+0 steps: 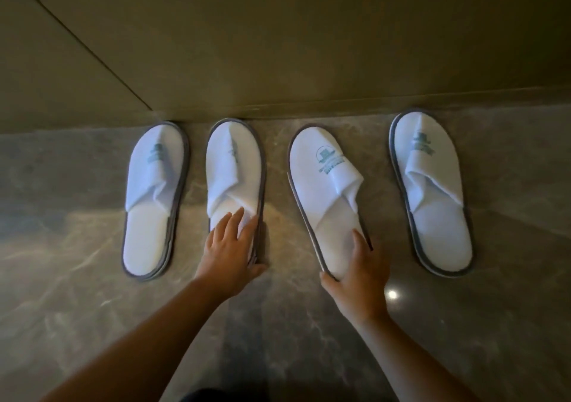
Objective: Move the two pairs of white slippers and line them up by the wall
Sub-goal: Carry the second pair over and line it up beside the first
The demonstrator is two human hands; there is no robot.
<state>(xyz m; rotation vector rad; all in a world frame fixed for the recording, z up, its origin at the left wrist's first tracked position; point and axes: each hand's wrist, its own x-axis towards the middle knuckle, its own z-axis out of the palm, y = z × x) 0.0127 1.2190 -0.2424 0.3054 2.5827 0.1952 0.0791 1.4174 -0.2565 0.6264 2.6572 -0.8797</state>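
Two pairs of white slippers with grey rims lie toes toward the wall. The far-left slipper and the far-right slipper lie flat and untouched. My left hand rests on the heel of the second slipper, fingers spread on the insole and thumb at the heel rim. My right hand grips the heel of the third slipper. This slipper is angled left and its left edge is tipped up off the floor.
The floor is glossy grey-brown marble with a light glare spot near my right wrist. A low skirting strip runs along the wall's foot. A seam in the wall panel runs diagonally at the upper left.
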